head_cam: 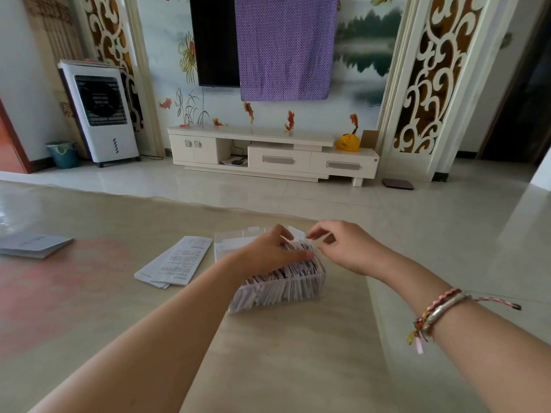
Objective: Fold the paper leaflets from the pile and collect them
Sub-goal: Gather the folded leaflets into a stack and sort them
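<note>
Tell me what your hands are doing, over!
Left grip pressing flat on folded leaflets in clear box. Right grip pinching a leaflet over the box. Unfolded pile waiting left. Nothing in the way.

A home living room: wall television [214,40], low cabinet [268,153].

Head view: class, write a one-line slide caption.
Both hands, left hand and right hand, tuck folded paper leaflets into a clear plastic box.
</note>
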